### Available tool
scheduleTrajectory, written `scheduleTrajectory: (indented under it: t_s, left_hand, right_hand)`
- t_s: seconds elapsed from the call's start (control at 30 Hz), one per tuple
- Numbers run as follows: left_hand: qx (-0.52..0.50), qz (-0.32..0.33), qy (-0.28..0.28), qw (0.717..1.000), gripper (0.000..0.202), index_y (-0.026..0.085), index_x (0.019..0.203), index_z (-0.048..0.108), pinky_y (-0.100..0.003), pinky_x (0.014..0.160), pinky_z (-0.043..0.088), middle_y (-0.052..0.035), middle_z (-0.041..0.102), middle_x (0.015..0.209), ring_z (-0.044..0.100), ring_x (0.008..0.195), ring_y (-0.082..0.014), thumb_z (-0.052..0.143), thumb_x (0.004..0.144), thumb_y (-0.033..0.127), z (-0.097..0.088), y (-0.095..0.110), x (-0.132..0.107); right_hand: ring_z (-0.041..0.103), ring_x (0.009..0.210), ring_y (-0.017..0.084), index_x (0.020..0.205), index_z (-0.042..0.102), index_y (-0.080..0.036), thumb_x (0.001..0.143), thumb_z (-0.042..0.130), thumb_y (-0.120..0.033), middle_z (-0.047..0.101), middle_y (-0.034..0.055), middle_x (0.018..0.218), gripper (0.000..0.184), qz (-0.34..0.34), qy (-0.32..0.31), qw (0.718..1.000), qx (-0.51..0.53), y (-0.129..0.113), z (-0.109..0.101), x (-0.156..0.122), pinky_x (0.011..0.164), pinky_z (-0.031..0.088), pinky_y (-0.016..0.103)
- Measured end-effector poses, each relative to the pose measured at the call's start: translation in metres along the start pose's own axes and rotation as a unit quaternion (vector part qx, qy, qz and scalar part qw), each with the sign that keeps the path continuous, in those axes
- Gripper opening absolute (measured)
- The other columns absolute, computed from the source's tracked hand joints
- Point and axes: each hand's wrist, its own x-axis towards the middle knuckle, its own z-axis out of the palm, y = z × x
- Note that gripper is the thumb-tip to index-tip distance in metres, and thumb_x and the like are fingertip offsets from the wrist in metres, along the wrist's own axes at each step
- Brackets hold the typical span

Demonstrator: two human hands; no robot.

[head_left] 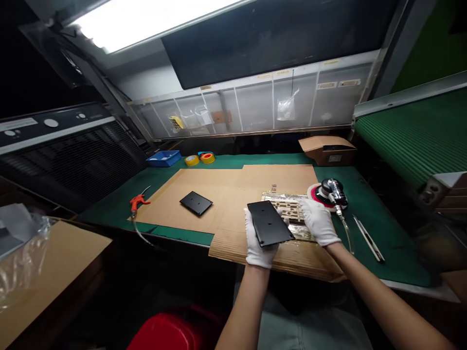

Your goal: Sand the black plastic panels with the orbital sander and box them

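A flat black rectangular panel (269, 223) with small feet at its corners lies tilted in my left hand (258, 250), which wears a white glove. Gloved fingers wrap its left edge and support it from below. My right hand (320, 222), also white-gloved, is at the right side of a metallic taped fixture (288, 210) with slots and holes. Its fingers look stretched out over the fixture's edge, and nothing shows in them. Another black panel (196, 202) lies on the cardboard sheet (228, 194) to the left.
An orbital sander (331, 193) with a hose and a utility knife (368, 239) lie at right. An orange air gun (137, 204) is at left. Tape rolls (192, 160), a blue tray (164, 158) and a cardboard box (328, 150) stand along the back. A red stool (160, 333) is below.
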Motion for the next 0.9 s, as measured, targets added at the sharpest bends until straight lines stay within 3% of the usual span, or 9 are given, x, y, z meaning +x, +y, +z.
scheduleTrajectory:
  t_s: [0.1,0.23,0.5,0.6,0.67,0.73,0.83,0.9]
  left_hand:
    - [-0.003,0.009,-0.006,1.000,0.073,0.016,0.123,0.070,-0.051,0.103,0.058,-0.0158,0.074,0.115,0.070,0.113,-0.0316,0.045,0.095,0.079,-0.007,0.013,-0.003]
    - [-0.015,0.002,-0.022,1.000,0.077,0.015,0.128,0.069,-0.057,0.106,0.055,-0.0184,0.071,0.123,0.065,0.123,-0.0359,0.040,0.096,0.078,-0.015,0.023,-0.004]
    - [-0.026,-0.004,0.014,1.000,0.085,0.011,0.135,0.064,-0.054,0.104,0.057,-0.0196,0.072,0.120,0.069,0.115,-0.0342,0.038,0.095,0.081,-0.027,0.037,-0.007]
    - [0.003,-0.007,0.029,1.000,0.072,0.009,0.132,0.063,-0.054,0.101,0.059,-0.0214,0.071,0.118,0.070,0.111,-0.0350,0.052,0.095,0.070,-0.035,0.049,0.004]
    - [0.062,0.019,0.061,0.996,0.058,0.008,0.128,0.063,-0.054,0.097,0.060,-0.0227,0.070,0.119,0.072,0.107,-0.0353,0.060,0.094,0.055,-0.041,0.068,0.025]
    - [0.165,0.085,0.117,0.976,0.043,0.008,0.117,0.063,-0.053,0.092,0.062,-0.0216,0.072,0.112,0.074,0.099,-0.0332,0.058,0.094,0.043,-0.045,0.097,0.057]
    - [0.302,0.185,0.180,0.918,0.020,0.010,0.098,0.063,-0.049,0.088,0.064,-0.0143,0.071,0.090,0.073,0.085,-0.0262,0.053,0.094,0.027,-0.039,0.155,0.109]
    - [0.365,0.232,0.199,0.879,0.014,0.010,0.094,0.063,-0.044,0.088,0.063,-0.0104,0.070,0.086,0.072,0.082,-0.0217,0.054,0.094,0.021,-0.030,0.193,0.131]
  right_hand:
    - [0.050,0.138,0.032,0.132,0.068,-0.009,0.108,0.029,-0.043,0.058,0.0172,0.148,0.056,0.038,0.062,0.990,-0.120,0.016,0.027,-0.027,0.120,0.035,0.048]
    - [0.046,0.138,0.038,0.142,0.062,-0.013,0.108,0.034,-0.043,0.039,0.0147,0.165,0.053,0.064,0.035,0.975,-0.210,0.016,0.052,-0.050,0.113,0.038,0.052]
    - [0.050,0.134,0.036,0.143,0.059,-0.011,0.108,0.036,-0.045,0.041,0.0170,0.163,0.054,0.056,0.043,0.975,-0.211,0.021,0.055,-0.050,0.112,0.041,0.050]
    - [0.051,0.133,0.037,0.143,0.058,-0.011,0.107,0.036,-0.044,0.049,0.0178,0.157,0.053,0.056,0.042,0.976,-0.208,0.026,0.058,-0.051,0.110,0.042,0.050]
    - [0.053,0.130,0.038,0.142,0.058,-0.011,0.106,0.036,-0.044,0.052,0.0184,0.153,0.053,0.050,0.042,0.976,-0.209,0.029,0.061,-0.051,0.108,0.043,0.050]
    - [0.057,0.125,0.038,0.141,0.057,-0.011,0.106,0.036,-0.045,0.053,0.0194,0.152,0.054,0.044,0.040,0.975,-0.212,0.032,0.064,-0.052,0.104,0.046,0.049]
    - [0.059,0.121,0.038,0.142,0.056,-0.009,0.105,0.037,-0.045,0.053,0.0204,0.150,0.055,0.041,0.040,0.973,-0.223,0.034,0.068,-0.052,0.102,0.048,0.049]
    - [0.058,0.123,0.038,0.143,0.055,-0.009,0.104,0.038,-0.044,0.052,0.0209,0.151,0.055,0.039,0.043,0.972,-0.228,0.034,0.070,-0.052,0.103,0.047,0.049]
